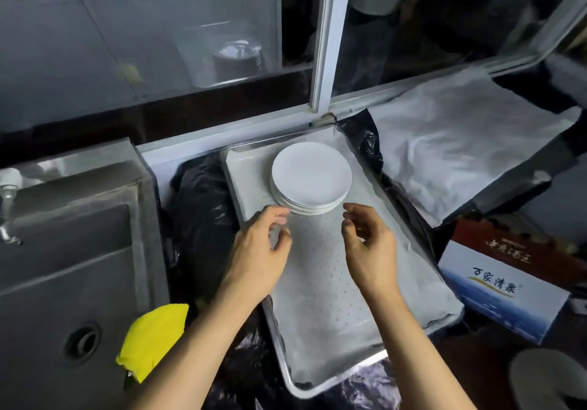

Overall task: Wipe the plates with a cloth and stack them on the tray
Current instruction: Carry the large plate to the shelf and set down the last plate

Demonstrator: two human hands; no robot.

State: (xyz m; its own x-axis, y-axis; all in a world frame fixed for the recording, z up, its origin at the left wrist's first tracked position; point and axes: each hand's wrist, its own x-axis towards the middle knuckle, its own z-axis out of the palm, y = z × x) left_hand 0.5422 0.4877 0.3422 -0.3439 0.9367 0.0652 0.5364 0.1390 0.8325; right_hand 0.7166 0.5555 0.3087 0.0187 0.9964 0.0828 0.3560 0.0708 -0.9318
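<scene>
A stack of several white plates (311,176) sits at the far end of a long metal tray (320,389) lined with a white perforated sheet. My left hand (259,250) hovers just near the stack's front left edge, fingers loosely curled, holding nothing. My right hand (370,244) hovers by the front right edge, fingers relaxed and empty. Both hands are a little apart from the plates. A yellow cloth (152,336) lies under my left forearm, on the edge of the sink.
A steel sink (70,270) with a drain fills the left side. Black plastic bags (203,219) lie around the tray. A white cloth-covered surface (460,149) is at the right, with a printed cardboard box (505,289) below it. Glass panes stand behind.
</scene>
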